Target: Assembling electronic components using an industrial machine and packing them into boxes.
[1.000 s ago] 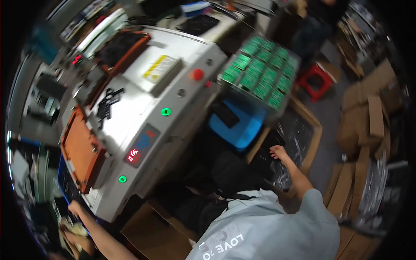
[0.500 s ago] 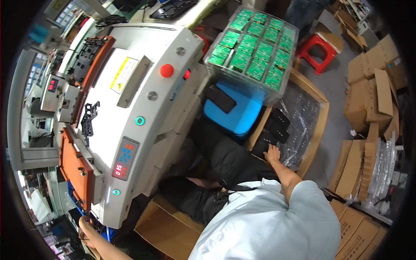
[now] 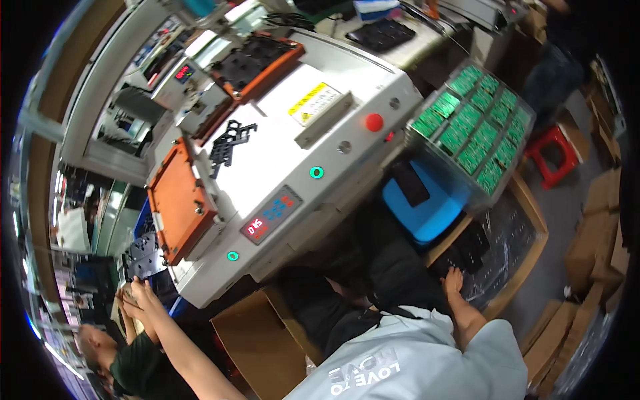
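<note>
My left hand (image 3: pixel 142 292) is at the far left, its fingers closed at the lower edge of a dark plate with holes (image 3: pixel 144 255), beside the machine's corner. The finger detail is small there. My right hand (image 3: pixel 454 281) lies with fingers stretched out at the near end of several flat black pieces (image 3: pixel 472 248). These pieces lie in a shallow tan-rimmed box (image 3: pixel 537 241) lined with clear plastic. Between my arms stands a white machine (image 3: pixel 267 180) with an orange plate (image 3: pixel 177 203) at its left. A black openwork part (image 3: pixel 230 143) lies on its white top.
A clear bin of green circuit boards (image 3: pixel 477 130) stands at the upper right, beside a blue stool (image 3: pixel 427 207) with a dark object on it. A red stool (image 3: pixel 555 157) and cartons (image 3: pixel 593 233) are farther right. A co-worker (image 3: pixel 127 353) sits lower left, close to my left arm.
The view has swung, so the machine and boxes sit farther right. My left hand has come up from the blue bin, and the dark plate now shows at its fingers. My right hand stays at the black pieces.
</note>
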